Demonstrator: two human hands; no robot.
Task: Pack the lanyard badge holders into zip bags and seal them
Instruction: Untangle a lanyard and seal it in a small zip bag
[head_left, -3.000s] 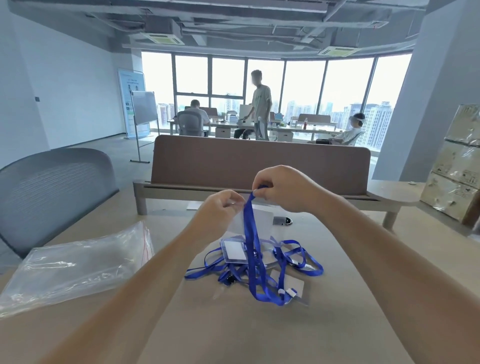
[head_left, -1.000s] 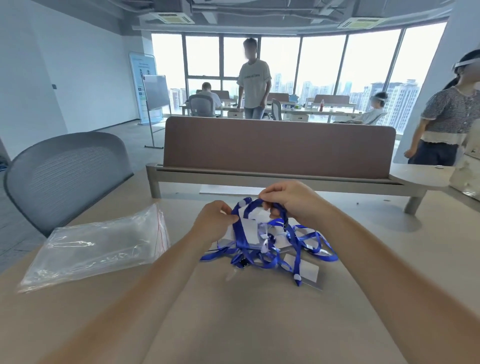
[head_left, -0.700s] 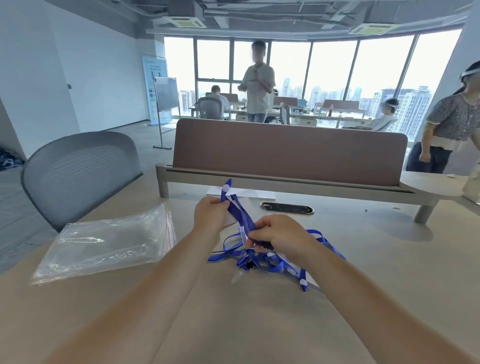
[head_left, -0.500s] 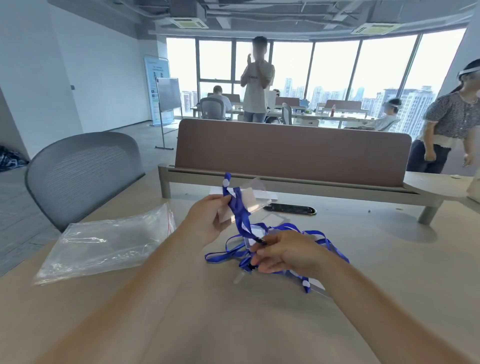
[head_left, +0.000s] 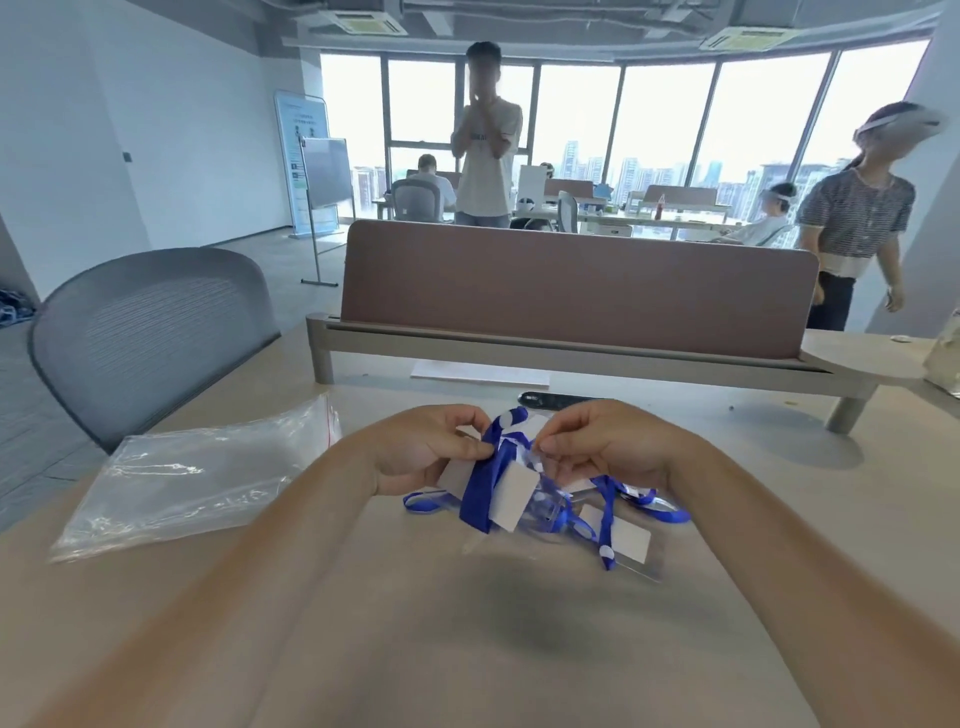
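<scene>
A clear badge holder with a white card (head_left: 511, 493) hangs just above the desk, its blue lanyard (head_left: 488, 483) wound around its middle. My left hand (head_left: 426, 449) pinches the holder's left top edge and the strap. My right hand (head_left: 602, 447) pinches the strap and holder's top from the right. Under them lies a tangle of more blue lanyards and badge holders (head_left: 623, 535). A stack of clear zip bags (head_left: 202, 478) with a red seal line lies flat at the left.
A brown divider panel (head_left: 571, 286) on a grey rail crosses the desk (head_left: 467, 649) behind my hands, with a white paper (head_left: 480, 374) at its foot. A grey mesh chair (head_left: 150, 332) stands at the left. People stand and sit beyond the divider.
My right hand rose from the pile to the top of the held holder. The lanyard is now wrapped around that holder. Both hands came together closer to me.
</scene>
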